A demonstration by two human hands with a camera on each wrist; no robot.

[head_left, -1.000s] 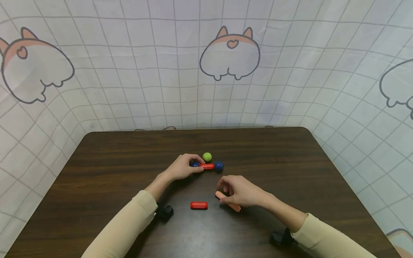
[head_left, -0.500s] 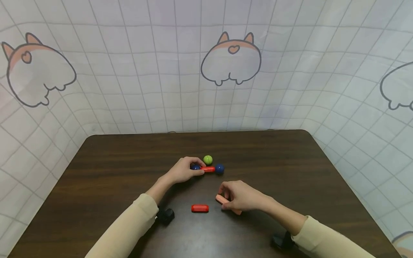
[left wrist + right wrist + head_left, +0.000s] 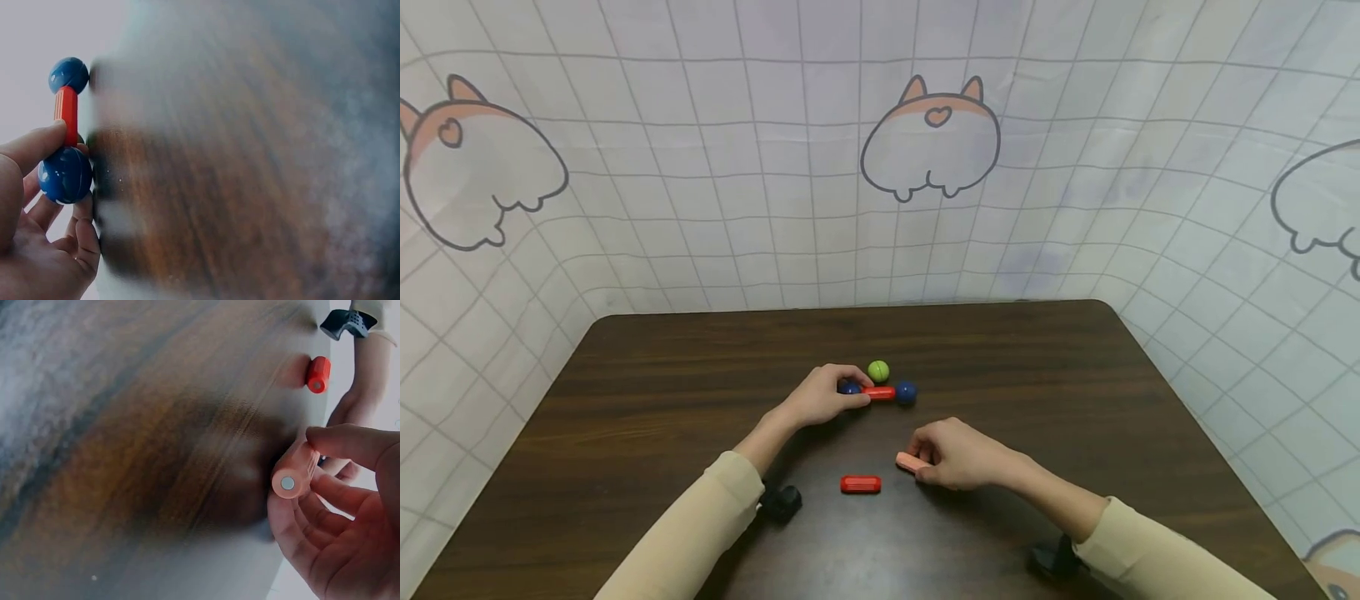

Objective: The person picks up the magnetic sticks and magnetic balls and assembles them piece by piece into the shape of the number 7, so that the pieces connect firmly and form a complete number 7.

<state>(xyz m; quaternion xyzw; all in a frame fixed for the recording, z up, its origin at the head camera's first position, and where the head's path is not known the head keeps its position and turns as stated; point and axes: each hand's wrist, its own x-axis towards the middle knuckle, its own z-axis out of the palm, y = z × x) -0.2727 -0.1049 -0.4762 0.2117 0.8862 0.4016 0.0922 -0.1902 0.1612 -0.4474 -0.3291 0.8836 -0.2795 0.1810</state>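
In the head view my left hand (image 3: 822, 397) pinches a red rod (image 3: 882, 392) lying between two blue balls. The left wrist view has the thumb on the rod, with one blue ball (image 3: 69, 75) at its far end and another blue ball (image 3: 65, 176) near the palm. My right hand (image 3: 961, 455) holds a salmon-orange rod (image 3: 911, 462) between thumb and fingers, close to the tabletop. A round silvery disc (image 3: 287, 483) shows in that rod's end in the right wrist view. The fingers cover part of each rod.
A loose red rod (image 3: 861, 484) lies on the dark wooden table (image 3: 715, 350) between the forearms. Just behind the blue-ended piece sits a green ball (image 3: 878, 371). A grid-patterned cloth (image 3: 760, 183) hangs behind and beside the table.
My right hand has settled further over the salmon-orange rod, its fingers now closer round it and covering more of it. The left hand stays at the red rod. The head view has shifted slightly.
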